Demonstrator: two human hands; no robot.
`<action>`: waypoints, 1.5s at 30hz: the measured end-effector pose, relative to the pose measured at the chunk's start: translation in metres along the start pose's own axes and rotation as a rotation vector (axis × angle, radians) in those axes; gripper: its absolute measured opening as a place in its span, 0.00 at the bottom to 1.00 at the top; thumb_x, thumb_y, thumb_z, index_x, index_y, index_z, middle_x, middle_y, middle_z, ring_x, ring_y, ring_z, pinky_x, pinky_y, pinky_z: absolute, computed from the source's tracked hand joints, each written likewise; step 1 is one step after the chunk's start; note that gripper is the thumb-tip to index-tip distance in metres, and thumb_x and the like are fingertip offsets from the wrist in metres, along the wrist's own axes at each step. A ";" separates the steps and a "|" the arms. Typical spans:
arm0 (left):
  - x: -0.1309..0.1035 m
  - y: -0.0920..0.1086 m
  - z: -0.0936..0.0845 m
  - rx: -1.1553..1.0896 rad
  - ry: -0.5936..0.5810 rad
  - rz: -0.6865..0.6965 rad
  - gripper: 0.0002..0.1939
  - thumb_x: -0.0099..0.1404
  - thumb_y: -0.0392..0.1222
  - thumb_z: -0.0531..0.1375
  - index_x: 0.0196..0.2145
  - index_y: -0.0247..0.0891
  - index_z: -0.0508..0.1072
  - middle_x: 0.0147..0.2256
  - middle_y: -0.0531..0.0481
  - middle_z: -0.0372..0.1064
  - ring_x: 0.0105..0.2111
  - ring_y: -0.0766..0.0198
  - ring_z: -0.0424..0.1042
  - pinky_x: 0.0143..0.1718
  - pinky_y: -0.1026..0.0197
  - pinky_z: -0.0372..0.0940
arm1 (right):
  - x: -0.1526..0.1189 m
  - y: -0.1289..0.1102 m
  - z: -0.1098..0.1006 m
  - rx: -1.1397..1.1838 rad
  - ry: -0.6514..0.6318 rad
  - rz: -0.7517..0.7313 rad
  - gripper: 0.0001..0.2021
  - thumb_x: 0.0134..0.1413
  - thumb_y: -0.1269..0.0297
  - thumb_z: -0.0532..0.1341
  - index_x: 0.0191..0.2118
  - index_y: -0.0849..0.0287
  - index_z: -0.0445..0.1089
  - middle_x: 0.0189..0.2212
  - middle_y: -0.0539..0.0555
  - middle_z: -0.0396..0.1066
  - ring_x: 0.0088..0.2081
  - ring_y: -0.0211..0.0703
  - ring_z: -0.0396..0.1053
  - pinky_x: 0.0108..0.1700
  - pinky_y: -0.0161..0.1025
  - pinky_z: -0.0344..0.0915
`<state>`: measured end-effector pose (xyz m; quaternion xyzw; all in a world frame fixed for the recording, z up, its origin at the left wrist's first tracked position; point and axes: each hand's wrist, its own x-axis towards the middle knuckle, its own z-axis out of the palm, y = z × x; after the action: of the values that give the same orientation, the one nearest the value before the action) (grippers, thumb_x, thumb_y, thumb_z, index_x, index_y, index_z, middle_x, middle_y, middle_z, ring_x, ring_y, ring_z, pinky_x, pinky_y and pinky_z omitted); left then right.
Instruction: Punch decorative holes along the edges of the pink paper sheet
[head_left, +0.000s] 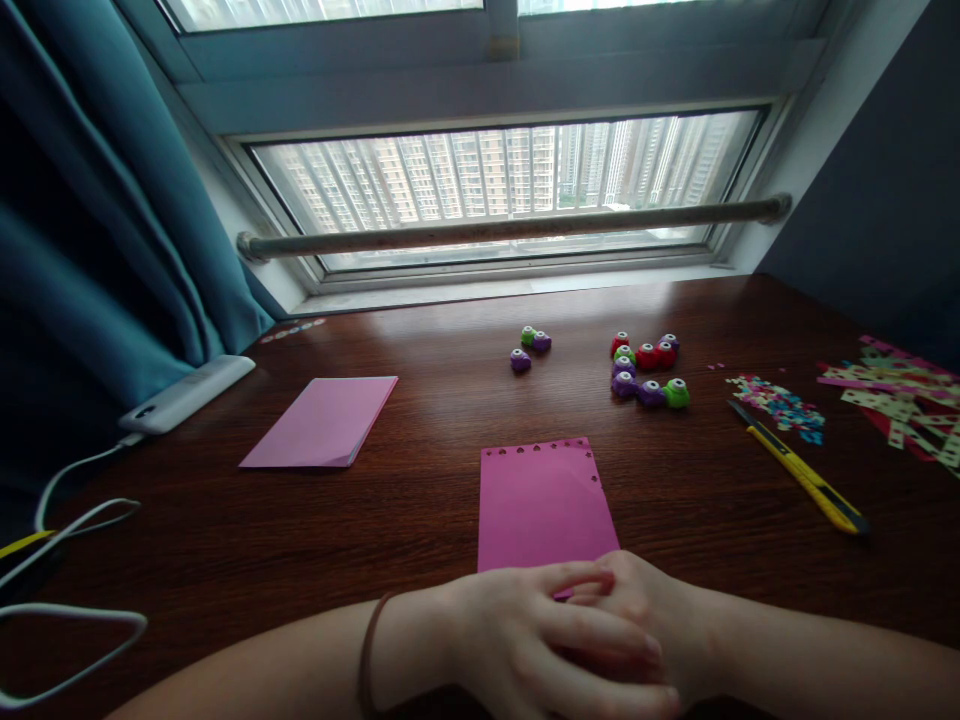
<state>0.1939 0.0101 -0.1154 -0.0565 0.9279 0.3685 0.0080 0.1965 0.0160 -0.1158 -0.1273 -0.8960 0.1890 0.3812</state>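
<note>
My left hand (517,640) lies across my right hand (652,615) at the near edge of the desk, its fingers extended and somewhat apart. The right hand's fingers are mostly hidden beneath it. Just beyond both hands is a magenta sheet of paper (544,515), its near edge partly covered by them. Small shaped holes run along the sheet's far edge and down a bit of its right side. No tool shows in either hand. Farther back stand small craft punches in purple, green and red, one group (649,370) at right and a few (531,345) near the middle.
A stack of light pink paper (319,422) lies at left, near a white device (187,395) with a white cable (75,610). At right are a yellow utility knife (806,475), blade end pointing away, punched-out confetti (784,408) and punched paper strips (907,400).
</note>
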 end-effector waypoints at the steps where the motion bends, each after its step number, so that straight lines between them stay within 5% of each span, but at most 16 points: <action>1: -0.001 0.001 0.002 0.000 0.031 -0.010 0.07 0.38 0.38 0.57 0.21 0.38 0.68 0.18 0.38 0.61 0.33 0.35 0.69 0.20 0.54 0.57 | 0.000 0.000 0.000 -0.007 -0.005 0.003 0.10 0.50 0.59 0.52 0.23 0.56 0.57 0.21 0.44 0.65 0.19 0.33 0.59 0.21 0.32 0.57; 6: -0.011 0.005 0.002 0.063 0.113 0.027 0.21 0.45 0.39 0.56 0.38 0.26 0.71 0.36 0.24 0.67 0.42 0.25 0.65 0.33 0.42 0.62 | 0.001 0.000 -0.001 -0.021 -0.039 0.012 0.10 0.48 0.59 0.53 0.21 0.56 0.54 0.19 0.44 0.64 0.19 0.32 0.60 0.21 0.32 0.58; 11: -0.012 0.003 -0.001 0.167 0.180 0.289 0.25 0.51 0.35 0.54 0.44 0.13 0.67 0.40 0.15 0.64 0.45 0.24 0.63 0.40 0.39 0.61 | -0.001 0.000 -0.001 0.001 -0.056 0.022 0.09 0.46 0.59 0.54 0.22 0.56 0.55 0.20 0.44 0.65 0.19 0.33 0.61 0.23 0.32 0.60; 18: -0.008 0.001 -0.001 0.018 0.098 0.176 0.25 0.47 0.35 0.55 0.44 0.18 0.68 0.35 0.21 0.67 0.39 0.24 0.67 0.30 0.42 0.63 | -0.005 0.001 0.002 -0.023 -0.082 0.034 0.10 0.49 0.56 0.53 0.23 0.55 0.57 0.20 0.44 0.66 0.19 0.33 0.61 0.21 0.33 0.59; 22: -0.007 0.006 -0.003 0.044 0.209 0.199 0.25 0.47 0.34 0.55 0.44 0.21 0.68 0.37 0.22 0.67 0.45 0.25 0.63 0.31 0.44 0.64 | -0.004 0.001 0.003 -0.025 -0.048 0.008 0.09 0.48 0.58 0.52 0.23 0.55 0.57 0.20 0.45 0.66 0.18 0.33 0.60 0.21 0.33 0.59; 27: -0.007 0.012 -0.005 -0.057 0.132 0.100 0.20 0.42 0.34 0.57 0.36 0.28 0.72 0.38 0.25 0.67 0.46 0.23 0.61 0.31 0.44 0.63 | -0.002 0.001 0.001 -0.005 -0.021 -0.009 0.09 0.49 0.59 0.52 0.22 0.56 0.57 0.20 0.46 0.65 0.18 0.33 0.60 0.20 0.32 0.58; 31: -0.008 0.009 -0.003 0.064 0.263 0.216 0.19 0.48 0.34 0.55 0.39 0.22 0.69 0.38 0.19 0.65 0.42 0.22 0.64 0.31 0.41 0.62 | 0.001 0.000 0.000 0.024 -0.008 0.005 0.09 0.49 0.60 0.52 0.23 0.56 0.58 0.20 0.46 0.66 0.19 0.33 0.60 0.21 0.32 0.59; 35: -0.009 0.005 -0.001 0.143 0.270 0.387 0.20 0.52 0.33 0.53 0.42 0.18 0.67 0.35 0.19 0.66 0.40 0.23 0.66 0.28 0.43 0.62 | 0.002 0.000 0.000 0.039 0.021 0.001 0.10 0.48 0.58 0.52 0.22 0.56 0.57 0.19 0.46 0.65 0.17 0.33 0.59 0.19 0.32 0.57; 40: -0.013 0.011 0.002 0.161 0.384 0.337 0.19 0.53 0.31 0.52 0.43 0.18 0.67 0.36 0.19 0.66 0.39 0.25 0.67 0.32 0.41 0.63 | 0.001 -0.001 -0.003 -0.004 -0.079 0.018 0.11 0.53 0.60 0.48 0.24 0.57 0.60 0.21 0.46 0.65 0.20 0.34 0.61 0.24 0.32 0.61; 45: -0.012 0.008 0.001 0.078 0.317 0.271 0.18 0.50 0.32 0.53 0.41 0.23 0.67 0.39 0.20 0.65 0.42 0.24 0.65 0.31 0.42 0.62 | 0.000 -0.002 -0.005 -0.043 -0.127 0.016 0.11 0.54 0.61 0.48 0.27 0.57 0.62 0.22 0.47 0.65 0.21 0.33 0.61 0.25 0.32 0.60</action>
<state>0.2053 0.0181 -0.1097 0.0118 0.9301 0.3166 -0.1855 0.2006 0.0154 -0.1119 -0.1303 -0.9212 0.1806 0.3191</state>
